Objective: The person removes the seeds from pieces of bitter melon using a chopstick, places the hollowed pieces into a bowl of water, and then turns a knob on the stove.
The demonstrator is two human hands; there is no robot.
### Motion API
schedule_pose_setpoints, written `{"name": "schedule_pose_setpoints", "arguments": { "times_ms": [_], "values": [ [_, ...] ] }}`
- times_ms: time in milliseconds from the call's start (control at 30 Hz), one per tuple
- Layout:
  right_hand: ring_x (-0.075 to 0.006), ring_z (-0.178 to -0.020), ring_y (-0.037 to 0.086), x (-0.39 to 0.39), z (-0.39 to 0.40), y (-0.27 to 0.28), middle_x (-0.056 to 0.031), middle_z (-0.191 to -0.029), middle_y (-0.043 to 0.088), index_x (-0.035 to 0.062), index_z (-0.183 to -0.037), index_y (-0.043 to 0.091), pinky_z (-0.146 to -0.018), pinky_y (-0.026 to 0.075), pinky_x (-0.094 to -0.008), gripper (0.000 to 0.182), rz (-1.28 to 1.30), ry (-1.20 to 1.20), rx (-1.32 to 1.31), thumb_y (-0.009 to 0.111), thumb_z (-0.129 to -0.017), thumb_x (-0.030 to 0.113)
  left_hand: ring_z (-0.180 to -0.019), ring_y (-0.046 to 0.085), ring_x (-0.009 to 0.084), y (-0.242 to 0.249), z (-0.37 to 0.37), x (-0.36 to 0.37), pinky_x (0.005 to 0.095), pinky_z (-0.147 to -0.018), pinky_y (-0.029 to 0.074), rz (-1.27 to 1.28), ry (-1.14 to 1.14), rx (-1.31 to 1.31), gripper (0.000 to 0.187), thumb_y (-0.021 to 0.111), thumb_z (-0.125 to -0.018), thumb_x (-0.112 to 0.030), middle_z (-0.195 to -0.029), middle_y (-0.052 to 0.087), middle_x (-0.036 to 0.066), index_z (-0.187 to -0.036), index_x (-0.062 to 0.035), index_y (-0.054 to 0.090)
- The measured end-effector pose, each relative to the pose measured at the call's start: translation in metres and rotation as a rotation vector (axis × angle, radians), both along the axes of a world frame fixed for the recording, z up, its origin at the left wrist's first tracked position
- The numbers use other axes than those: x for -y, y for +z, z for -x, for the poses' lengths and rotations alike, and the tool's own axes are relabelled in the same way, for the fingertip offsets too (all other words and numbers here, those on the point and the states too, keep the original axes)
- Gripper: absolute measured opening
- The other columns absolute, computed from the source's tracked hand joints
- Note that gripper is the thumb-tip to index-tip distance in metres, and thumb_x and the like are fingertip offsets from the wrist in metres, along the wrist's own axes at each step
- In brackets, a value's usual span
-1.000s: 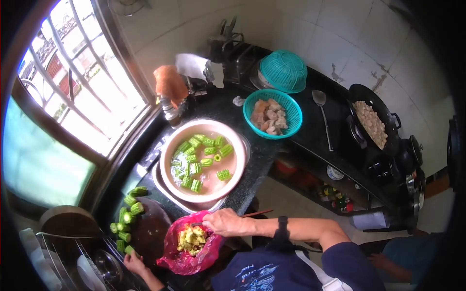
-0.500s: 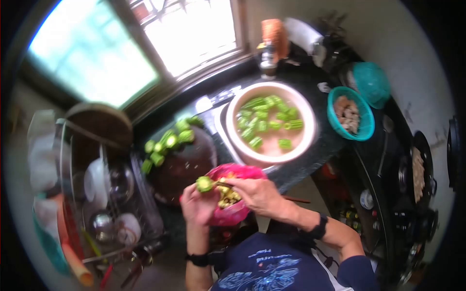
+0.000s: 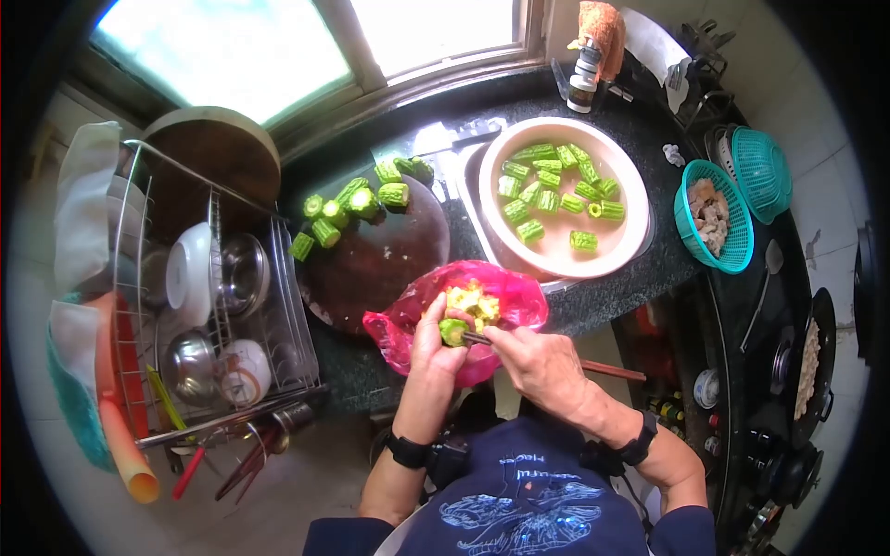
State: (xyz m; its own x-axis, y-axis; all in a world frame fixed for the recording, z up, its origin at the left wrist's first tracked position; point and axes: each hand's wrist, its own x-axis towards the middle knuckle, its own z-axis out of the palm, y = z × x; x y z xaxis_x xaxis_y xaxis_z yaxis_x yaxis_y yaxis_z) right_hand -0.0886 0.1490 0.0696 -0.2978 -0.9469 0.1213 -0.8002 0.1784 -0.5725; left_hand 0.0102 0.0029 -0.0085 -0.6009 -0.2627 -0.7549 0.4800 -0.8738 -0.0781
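My left hand (image 3: 433, 345) holds a short green bitter gourd piece (image 3: 453, 331) over a pink plastic bag (image 3: 407, 322) that holds yellowish scraps (image 3: 471, 301). My right hand (image 3: 535, 361) grips a chopstick (image 3: 593, 367) whose tip pokes into the gourd piece. Several more cut gourd pieces (image 3: 357, 199) lie on a dark round cutting board (image 3: 377, 264) beyond the bag. A pink basin (image 3: 623, 262) of water with several floating gourd pieces (image 3: 552, 188) stands to the right of the board.
A wire dish rack (image 3: 209, 306) with bowls fills the left counter. A teal basket of meat pieces (image 3: 716, 220) and an upturned teal basket (image 3: 762, 171) sit at the right. A wok with food (image 3: 810, 366) is at far right. A window (image 3: 306, 37) lies ahead.
The view swung left and steadied. My left hand took a gourd piece from the board and carried it over the pink bag; my right hand's chopstick now pokes into it.
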Motion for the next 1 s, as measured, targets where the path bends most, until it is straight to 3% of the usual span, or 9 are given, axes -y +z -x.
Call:
{"name": "schedule_pose_setpoints", "arguments": {
  "times_ms": [67, 267, 467, 600, 733, 800, 867, 967, 1000],
  "values": [
    [-0.0259, -0.058, 0.059, 0.001, -0.002, 0.003, -0.0089, -0.068, 0.054, 0.0097, -0.106, 0.059, -0.052, 0.049, -0.036, 0.027, -0.047, -0.014, -0.065, 0.06, -0.079, 0.009, -0.058, 0.052, 0.0091, 0.004, 0.001, -0.002, 0.025, -0.054, 0.05, -0.003, 0.021, 0.029, 0.014, 0.06, -0.087, -0.015, -0.084, 0.056, 0.005, -0.094, -0.0062, 0.052],
    [-0.0208, -0.06, 0.058, 0.003, -0.005, 0.008, -0.0062, -0.069, 0.053, 0.0072, -0.107, 0.06, -0.051, 0.049, -0.0322, 0.036, -0.083, 0.018, -0.245, 0.058, -0.07, 0.007, -0.054, 0.05, 0.008, 0.007, 0.006, -0.001, 0.023, -0.05, 0.048, 0.023, 0.018, 0.047, 0.013, 0.06, -0.087, -0.017, -0.078, 0.055, 0.003, -0.089, -0.0071, 0.052],
    [-0.0174, -0.058, 0.057, 0.006, -0.018, -0.005, -0.0052, -0.068, 0.053, 0.0025, -0.106, 0.059, -0.05, 0.047, -0.0281, 0.036, -0.145, 0.011, -0.474, 0.056, -0.071, 0.009, -0.053, 0.048, 0.0073, 0.004, 0.013, -0.011, 0.0226, -0.049, 0.047, 0.277, -0.014, 0.199, 0.012, 0.055, -0.09, -0.018, -0.072, 0.051, 0.0, -0.086, -0.0077, 0.051],
    [-0.0187, -0.059, 0.06, 0.016, -0.026, -0.023, -0.0062, -0.066, 0.054, 0.0025, -0.091, 0.057, -0.048, 0.047, -0.0284, 0.02, -0.151, -0.013, -0.424, 0.055, -0.074, 0.012, -0.053, 0.047, 0.0074, 0.001, 0.017, -0.012, 0.0221, -0.048, 0.046, 0.165, -0.019, 0.185, 0.013, 0.052, -0.091, -0.018, -0.068, 0.05, -0.001, -0.085, -0.0064, 0.05],
    [-0.0188, -0.059, 0.06, 0.023, -0.025, -0.026, -0.0067, -0.067, 0.054, 0.0044, -0.086, 0.055, -0.048, 0.047, -0.0291, 0.015, -0.134, -0.039, -0.343, 0.055, -0.073, 0.012, -0.052, 0.045, 0.0083, -0.001, 0.017, -0.005, 0.0214, -0.05, 0.045, 0.161, 0.05, 0.15, 0.017, 0.051, -0.092, -0.02, -0.061, 0.046, -0.001, -0.08, -0.0074, 0.048],
    [-0.0185, -0.058, 0.06, 0.026, -0.021, -0.026, -0.0069, -0.068, 0.054, 0.0044, -0.088, 0.055, -0.048, 0.047, -0.0293, 0.017, -0.05, -0.062, -0.246, 0.056, -0.073, 0.011, -0.055, 0.047, 0.0081, -0.01, 0.014, 0.0, 0.0215, -0.052, 0.046, 0.136, 0.026, 0.07, 0.018, 0.051, -0.092, -0.02, -0.061, 0.047, -0.001, -0.079, -0.007, 0.048],
    [-0.0178, -0.058, 0.06, 0.024, -0.022, -0.028, -0.0065, -0.069, 0.054, 0.0049, -0.089, 0.055, -0.05, 0.048, -0.0291, 0.016, -0.097, -0.054, -0.245, 0.055, -0.074, 0.011, -0.055, 0.048, 0.009, -0.016, 0.014, -0.001, 0.0225, -0.046, 0.044, 0.184, 0.055, 0.226, 0.014, 0.053, -0.09, -0.016, -0.073, 0.05, 0.003, -0.081, -0.0073, 0.047],
    [-0.0167, -0.057, 0.058, 0.024, -0.013, -0.026, -0.0056, -0.068, 0.054, 0.0051, -0.089, 0.056, -0.05, 0.047, -0.0276, 0.015, -0.027, -0.029, -0.413, 0.055, -0.075, 0.011, -0.063, 0.054, 0.0151, -0.002, 0.014, -0.004, 0.0286, -0.055, 0.049, 0.284, -0.024, 0.21, 0.021, 0.059, -0.088, -0.025, -0.083, 0.056, 0.006, -0.095, -0.0072, 0.051],
    [-0.0168, -0.059, 0.056, 0.026, -0.01, -0.021, -0.0049, -0.068, 0.052, 0.0031, -0.103, 0.06, -0.053, 0.047, -0.028, 0.031, -0.063, -0.02, -0.42, 0.055, -0.074, 0.01, -0.066, 0.056, 0.0173, 0.015, 0.015, -0.01, 0.0311, -0.059, 0.051, 0.337, -0.041, 0.248, 0.027, 0.06, -0.088, -0.029, -0.087, 0.057, 0.007, -0.1, -0.0069, 0.051]
  ]
}}
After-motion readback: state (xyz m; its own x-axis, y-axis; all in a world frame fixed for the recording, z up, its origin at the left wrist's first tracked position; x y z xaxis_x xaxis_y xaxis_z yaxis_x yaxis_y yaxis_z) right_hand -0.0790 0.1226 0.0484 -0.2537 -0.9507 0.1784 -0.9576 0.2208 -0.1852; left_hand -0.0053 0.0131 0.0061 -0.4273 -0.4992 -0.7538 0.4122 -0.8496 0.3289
